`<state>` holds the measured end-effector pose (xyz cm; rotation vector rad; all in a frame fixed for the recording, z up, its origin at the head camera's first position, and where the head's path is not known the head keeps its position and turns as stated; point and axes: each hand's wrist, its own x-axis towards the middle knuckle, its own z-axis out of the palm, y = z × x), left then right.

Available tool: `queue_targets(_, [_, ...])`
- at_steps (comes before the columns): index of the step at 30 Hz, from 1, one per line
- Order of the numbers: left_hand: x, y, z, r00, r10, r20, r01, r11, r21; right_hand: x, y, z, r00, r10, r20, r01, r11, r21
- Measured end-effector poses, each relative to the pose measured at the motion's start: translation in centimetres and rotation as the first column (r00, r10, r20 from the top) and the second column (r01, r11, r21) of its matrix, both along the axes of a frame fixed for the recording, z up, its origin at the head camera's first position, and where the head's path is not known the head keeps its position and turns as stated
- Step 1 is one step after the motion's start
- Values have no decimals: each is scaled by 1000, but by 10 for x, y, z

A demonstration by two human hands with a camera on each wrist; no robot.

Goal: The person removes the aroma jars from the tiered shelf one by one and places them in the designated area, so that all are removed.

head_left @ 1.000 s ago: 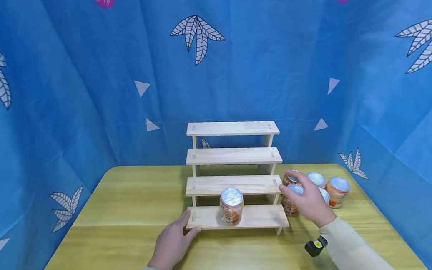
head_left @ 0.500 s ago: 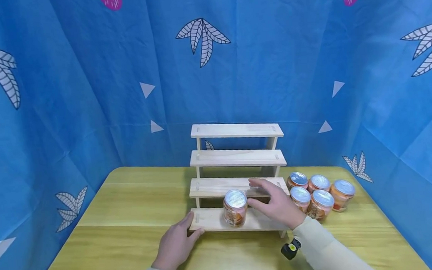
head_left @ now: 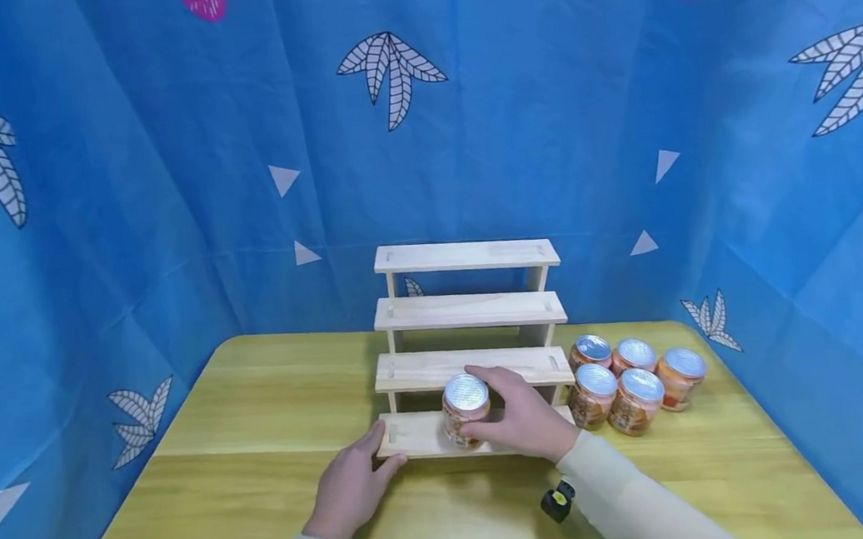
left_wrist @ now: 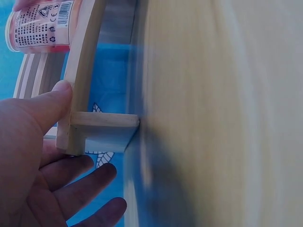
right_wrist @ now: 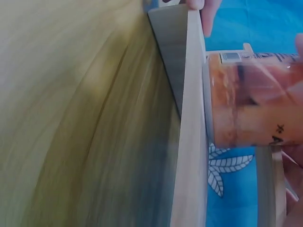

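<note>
A white wooden four-step display rack (head_left: 472, 309) stands on the table. On its lowest step sits a clear-walled can (head_left: 464, 394) with a silver lid and orange contents. My right hand (head_left: 520, 420) holds this can from the right, thumb at its front and fingers toward its back. My left hand (head_left: 348, 491) pinches the left end of the lowest step; in the left wrist view the thumb (left_wrist: 54, 101) lies on the front edge while the other fingers spread below. The right wrist view shows the can (right_wrist: 255, 104) with its base against the step board (right_wrist: 189, 123).
Several similar cans (head_left: 641, 387) stand grouped right of the rack on the yellow wood-grain table (head_left: 262, 432). A blue patterned cloth (head_left: 512, 130) hangs behind and along both sides. The three upper steps carry nothing.
My right hand has moved left from over the grouped cans to the can on the lowest step and now holds it. The left hand stays at the step's left end.
</note>
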<state>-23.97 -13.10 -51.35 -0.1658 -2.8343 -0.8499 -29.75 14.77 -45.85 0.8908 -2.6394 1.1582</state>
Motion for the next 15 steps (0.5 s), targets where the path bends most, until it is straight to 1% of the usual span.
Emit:
queue_targets(10, [0,1,-3,1000,-3,-9,4,1000,20,-1,-6,2,998,-54,33,56,997,-52])
queue_targets(15, [0,-2,-2,1000,-9,3,9,1000,15,1,-4,0,993,-77,84,86,991,-101])
